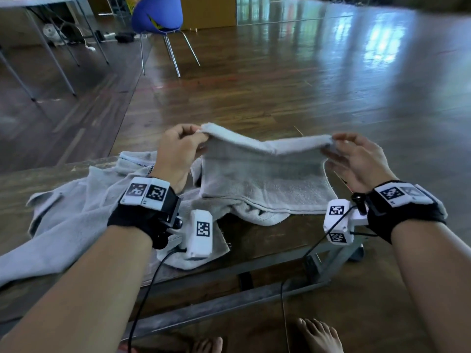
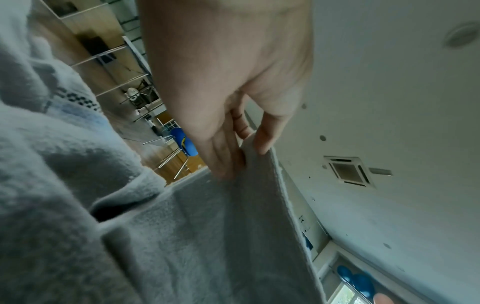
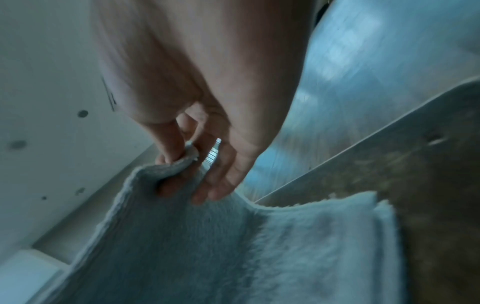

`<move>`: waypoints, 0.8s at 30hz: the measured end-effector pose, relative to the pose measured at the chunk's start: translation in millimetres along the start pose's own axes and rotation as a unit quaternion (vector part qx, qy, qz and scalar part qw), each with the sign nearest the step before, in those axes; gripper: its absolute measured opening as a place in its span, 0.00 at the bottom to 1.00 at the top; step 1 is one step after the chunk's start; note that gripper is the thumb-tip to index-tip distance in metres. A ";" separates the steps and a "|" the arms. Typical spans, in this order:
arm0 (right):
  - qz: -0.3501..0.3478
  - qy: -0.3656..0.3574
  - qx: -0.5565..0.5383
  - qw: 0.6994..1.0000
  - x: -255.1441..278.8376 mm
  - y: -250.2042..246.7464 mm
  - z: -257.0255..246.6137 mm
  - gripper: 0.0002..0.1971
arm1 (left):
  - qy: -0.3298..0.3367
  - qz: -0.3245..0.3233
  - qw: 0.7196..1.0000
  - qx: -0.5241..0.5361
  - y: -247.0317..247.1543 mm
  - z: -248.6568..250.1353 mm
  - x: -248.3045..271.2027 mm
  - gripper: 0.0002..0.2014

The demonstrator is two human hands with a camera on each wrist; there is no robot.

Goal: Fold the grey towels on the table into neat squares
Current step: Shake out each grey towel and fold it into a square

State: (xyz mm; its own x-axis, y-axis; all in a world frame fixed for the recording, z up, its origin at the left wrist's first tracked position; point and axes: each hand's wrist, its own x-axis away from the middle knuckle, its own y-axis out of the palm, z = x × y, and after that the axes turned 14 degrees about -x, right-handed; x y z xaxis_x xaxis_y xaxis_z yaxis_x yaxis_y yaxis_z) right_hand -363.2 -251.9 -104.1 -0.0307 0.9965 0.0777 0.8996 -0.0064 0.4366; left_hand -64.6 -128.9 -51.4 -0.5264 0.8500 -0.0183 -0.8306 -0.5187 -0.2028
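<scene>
Above the wooden table [image 1: 257,240]: grey towel [image 1: 265,179], fluffy terry, held up by its top edge, lower part resting on the tabletop. Left hand [image 1: 178,151] pinches one corner, right hand [image 1: 356,159] the other. Crumpled towels [image 1: 76,205] just left of it. Beyond: glossy plank floor [image 1: 305,72], blue chair [image 1: 156,14].

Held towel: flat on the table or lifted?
Partly lifted. The left hand and right hand each pinch a far corner of the towel, raising that edge; its near part still rests on the table.
</scene>
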 end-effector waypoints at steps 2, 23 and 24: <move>0.007 0.056 0.102 0.993 4.3 -14.5 7.2 0.10 | -0.047 -0.004 0.999 0.007 -1.4 -5.5 3.5 0.08; 0.010 0.106 0.379 0.919 19.1 -51.5 12.5 0.06 | -0.079 0.026 0.935 -0.345 -4.7 -40.4 1.5 0.16; 0.007 0.113 0.391 0.913 20.2 -53.0 12.7 0.07 | -0.081 0.019 0.935 -0.345 -5.5 -41.7 1.8 0.17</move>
State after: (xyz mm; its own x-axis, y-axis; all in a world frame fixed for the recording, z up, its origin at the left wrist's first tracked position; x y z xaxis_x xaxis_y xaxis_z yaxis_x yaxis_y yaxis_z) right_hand -406.0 -230.4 -137.0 -0.0263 0.9534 0.3006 0.9338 0.1308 -0.3331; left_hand -53.3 -120.7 -91.1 -0.6208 0.7778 0.0981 -0.5243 -0.3189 -0.7896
